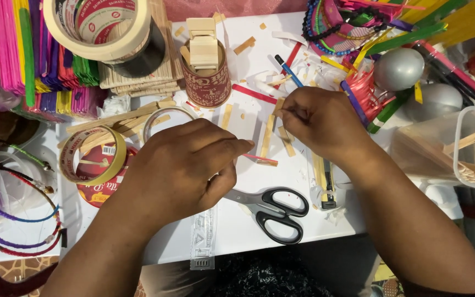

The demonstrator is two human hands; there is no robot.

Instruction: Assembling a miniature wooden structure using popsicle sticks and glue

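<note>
While both hands worked over a white tabletop [281,225] crowded with craft supplies, the job looked only partly done, judging by how many loose pieces lay about. Stacks of coloured craft sticks [34,55] filled the upper left corner, beside a bundle of plain wooden sticks [138,77] with a large roll of tape [100,25] on top. A clear plastic tub [457,148] holding more plain sticks stood at the right edge. The left hand [180,165] rested near the centre, its fingers curled closed around the end of a thin red stick [259,159]. The right hand [320,124] sat just beside it, fingertips pinched shut on a short wooden stick [277,107]. Between and below the hands lay cut wooden strips [268,135], not visibly joined to anything. Black-handled scissors [273,212] lay open near the front edge, and a utility knife [328,190] rested by the right wrist. A red patterned can [207,77] behind the hands carried a small assembled block of sticks [202,38], seemingly the only finished part. Small wood offcuts [244,45] dotted the tabletop.
</note>
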